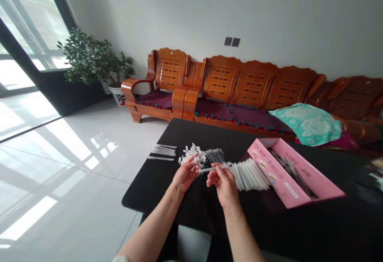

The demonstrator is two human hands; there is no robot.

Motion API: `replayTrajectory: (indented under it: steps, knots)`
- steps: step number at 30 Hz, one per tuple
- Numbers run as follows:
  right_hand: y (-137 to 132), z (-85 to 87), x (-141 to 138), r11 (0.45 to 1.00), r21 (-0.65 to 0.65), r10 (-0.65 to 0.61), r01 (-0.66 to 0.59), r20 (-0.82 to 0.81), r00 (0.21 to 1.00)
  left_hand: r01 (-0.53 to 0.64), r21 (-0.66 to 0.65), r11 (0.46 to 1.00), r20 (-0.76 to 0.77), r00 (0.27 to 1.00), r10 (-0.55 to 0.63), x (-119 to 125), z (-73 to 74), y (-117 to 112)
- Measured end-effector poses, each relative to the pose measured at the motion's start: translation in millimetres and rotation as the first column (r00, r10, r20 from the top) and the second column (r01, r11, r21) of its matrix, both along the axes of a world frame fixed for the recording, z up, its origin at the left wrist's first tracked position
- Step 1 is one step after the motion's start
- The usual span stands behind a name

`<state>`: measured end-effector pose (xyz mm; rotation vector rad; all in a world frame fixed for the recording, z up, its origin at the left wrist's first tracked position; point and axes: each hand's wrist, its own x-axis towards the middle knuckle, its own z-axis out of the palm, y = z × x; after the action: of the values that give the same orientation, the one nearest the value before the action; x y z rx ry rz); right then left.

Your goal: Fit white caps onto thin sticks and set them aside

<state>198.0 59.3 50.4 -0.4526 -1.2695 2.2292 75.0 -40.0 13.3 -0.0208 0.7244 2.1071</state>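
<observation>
My right hand (224,186) pinches a thin white plastic tube (215,169) between thumb and fingers, above the black table (167,182). My left hand (185,176) rises just left of it, fingertips at the tube's left end and against a heap of small white caps (193,154). Whether those fingers grip anything is hidden. Black bristled brushes (214,156) lie beside the caps. A fanned row of translucent white tubes (249,176) spreads right of my hands. Several slim white sticks (163,151) lie side by side at the left.
An open pink cardboard box (283,172) holding dark items stands to the right on the table. Beyond the table are a wooden sofa with a teal cushion (305,124), a potted plant (95,60), and a glossy tiled floor (74,166) to the left.
</observation>
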Motion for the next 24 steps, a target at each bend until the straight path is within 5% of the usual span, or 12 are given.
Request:
replayTrajectory:
  steps: [9, 17, 24]
  knots:
    - [1.3, -8.4, -5.5, 0.980, -0.018, -0.197, 0.198, 0.043, 0.979, -0.011, -0.074, 0.997, -0.091, 0.996, 0.005, 16.2, 2.7, 2.1]
    - [8.9, -9.9, -4.7, 0.969, -0.073, -0.235, 0.237, 0.032, 0.971, 0.042, -0.067, 0.997, -0.196, 0.979, -0.055, 23.5, 4.7, 1.0]
    - [8.7, -7.5, -0.1, 0.964, -0.064, -0.257, 0.257, 0.000, 0.966, -0.062, -0.122, 0.991, -0.086, 0.995, 0.051, 19.7, 2.5, 3.2]
